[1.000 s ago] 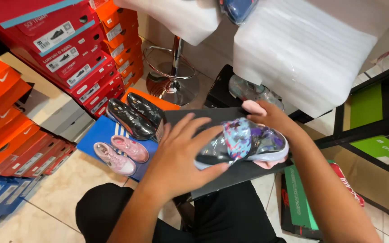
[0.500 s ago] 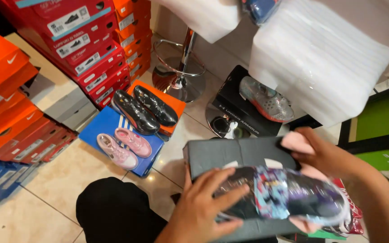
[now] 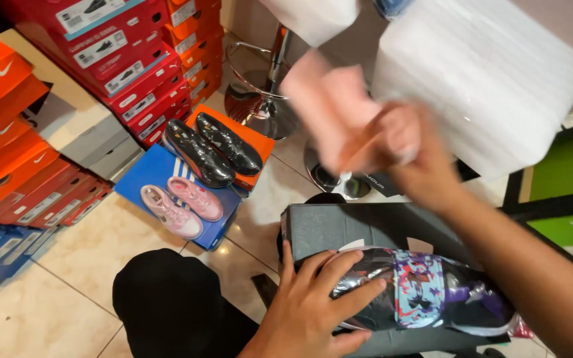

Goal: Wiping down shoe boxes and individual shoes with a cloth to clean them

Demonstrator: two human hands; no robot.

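My left hand (image 3: 313, 305) lies flat on a shiny multicoloured shoe (image 3: 426, 292) wrapped in clear plastic. The shoe rests on a dark grey shoebox (image 3: 359, 225) on my lap. My right hand (image 3: 399, 146) is raised above the box and blurred with motion. It grips a piece of pink paper or cloth (image 3: 329, 106), held up in the air.
Stacks of red (image 3: 127, 59) and orange shoeboxes (image 3: 1, 132) line the left. Pink shoes (image 3: 180, 202) lie on a blue box, black shoes (image 3: 217, 149) on an orange one. A white foam roll (image 3: 485, 79) and a chrome stool base (image 3: 260, 99) stand behind.
My right hand has left the shoe and risen up, lifting the pink piece. My left hand stays pressed on the wrapped shoe.
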